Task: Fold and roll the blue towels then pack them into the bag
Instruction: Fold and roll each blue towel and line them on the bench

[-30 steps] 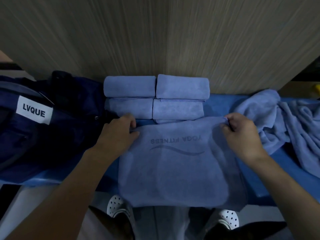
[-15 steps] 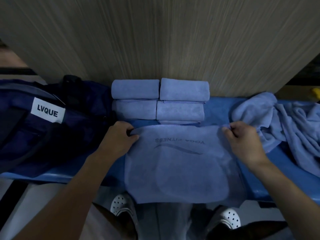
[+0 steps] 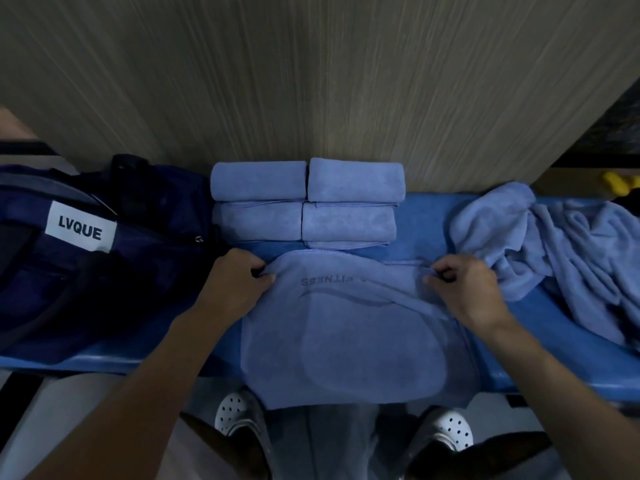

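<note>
Pinching the far corners of the flat towel (image 3: 346, 341), one in the left hand (image 3: 239, 282) and one in the right hand (image 3: 467, 289), thumbs and curled fingers closed on the hem. Spread on the blue bench (image 3: 426, 230), printed side up, near end hanging over the front edge toward the floor. Likely to slide off the bench if drawn any nearer, with so much cloth overhanging. Likely to fold crooked if led unevenly by the two corners, given the ruck across the middle. Could also knock the rolled towels (image 3: 258, 181) just beyond the hem if pushed forward carelessly. Counted: four rolled towels, stacked two by two against the wall panel (image 3: 311, 81); one flat towel in hand; one loose heap (image 3: 554, 244) at the right, number within impossible to tell; one navy bag (image 3: 104, 271) at the left, contents not visible.
</note>
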